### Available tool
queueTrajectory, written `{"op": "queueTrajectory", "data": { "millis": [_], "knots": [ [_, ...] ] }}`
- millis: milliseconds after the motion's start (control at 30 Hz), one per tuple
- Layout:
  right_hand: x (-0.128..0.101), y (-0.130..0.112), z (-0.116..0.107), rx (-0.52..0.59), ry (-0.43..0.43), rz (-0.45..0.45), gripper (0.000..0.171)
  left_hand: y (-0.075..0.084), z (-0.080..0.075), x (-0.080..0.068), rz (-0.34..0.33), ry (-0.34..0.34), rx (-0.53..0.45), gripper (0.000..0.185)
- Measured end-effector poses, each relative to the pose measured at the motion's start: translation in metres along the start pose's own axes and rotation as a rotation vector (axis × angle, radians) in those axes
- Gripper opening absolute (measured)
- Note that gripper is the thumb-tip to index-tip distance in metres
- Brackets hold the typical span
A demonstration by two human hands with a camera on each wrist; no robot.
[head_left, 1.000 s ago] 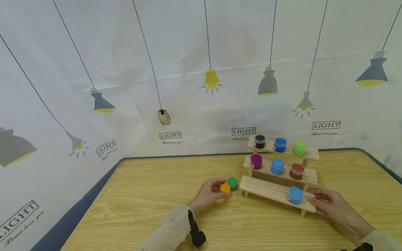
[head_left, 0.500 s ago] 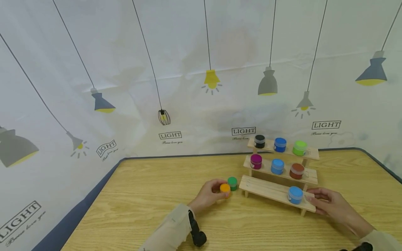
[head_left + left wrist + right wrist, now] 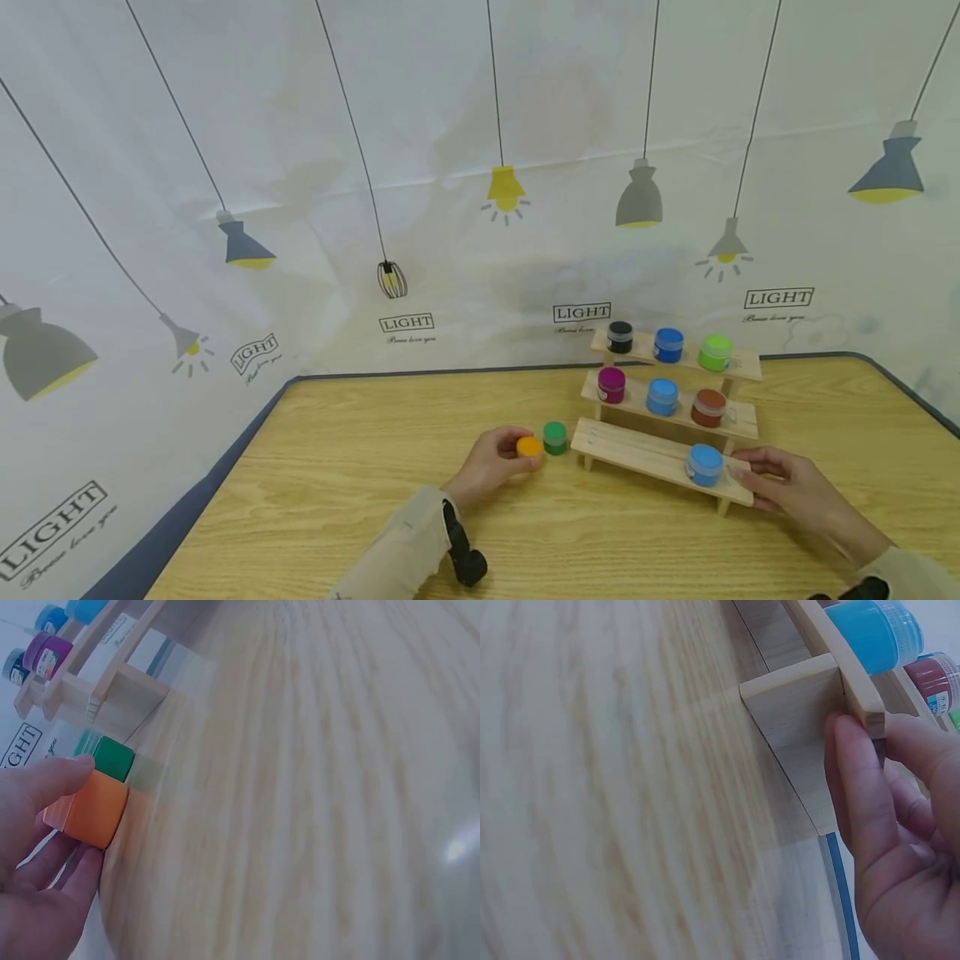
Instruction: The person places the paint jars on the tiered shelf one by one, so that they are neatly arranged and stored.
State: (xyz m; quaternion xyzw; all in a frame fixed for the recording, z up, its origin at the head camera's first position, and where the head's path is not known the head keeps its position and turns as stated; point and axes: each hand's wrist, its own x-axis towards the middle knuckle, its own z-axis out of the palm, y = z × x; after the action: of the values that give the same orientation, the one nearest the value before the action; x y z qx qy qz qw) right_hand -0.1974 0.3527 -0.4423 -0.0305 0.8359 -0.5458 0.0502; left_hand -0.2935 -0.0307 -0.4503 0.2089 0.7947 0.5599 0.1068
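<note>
Lifted slightly and drawn leftward since a second ago, the orange jar (image 3: 528, 447) now sits apart from the green jar (image 3: 555, 437), pinched between thumb and fingers of the left hand (image 3: 489, 463). The right hand (image 3: 787, 490) curls round the end of the wooden rack (image 3: 637, 454), seemingly steadying it. One light-blue jar (image 3: 704, 465) occupies the lowest step; six fill the upper steps, so orange and green remain unshelved.

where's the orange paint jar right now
In the head view the orange paint jar is pinched in the left hand, just left of the green jar and the wooden rack's lowest shelf.
</note>
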Motion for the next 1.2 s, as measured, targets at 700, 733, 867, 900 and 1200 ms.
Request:
{"op": "queueTrajectory", "data": {
  "millis": [700,733,867,900,1200],
  "knots": [
    [0.0,-0.001,0.0,0.006,0.0,0.014,0.049,0.004,-0.004,0.0,0.014,0.001,0.05,0.045],
    [0.0,-0.001,0.0,0.004,-0.001,0.012,0.049,0.004,-0.004,0.0,0.018,-0.002,0.048,0.045],
    [-0.001,-0.002,0.0,-0.004,-0.004,0.009,0.049,0.003,-0.003,0.001,0.025,-0.004,0.034,0.042],
    [-0.001,-0.002,0.0,-0.004,-0.003,0.011,0.049,0.003,-0.003,0.0,0.029,-0.003,0.03,0.041],
    [-0.001,-0.002,0.0,0.006,-0.002,0.021,0.049,0.009,-0.005,-0.002,0.031,0.008,0.048,0.037]
  ]
}}
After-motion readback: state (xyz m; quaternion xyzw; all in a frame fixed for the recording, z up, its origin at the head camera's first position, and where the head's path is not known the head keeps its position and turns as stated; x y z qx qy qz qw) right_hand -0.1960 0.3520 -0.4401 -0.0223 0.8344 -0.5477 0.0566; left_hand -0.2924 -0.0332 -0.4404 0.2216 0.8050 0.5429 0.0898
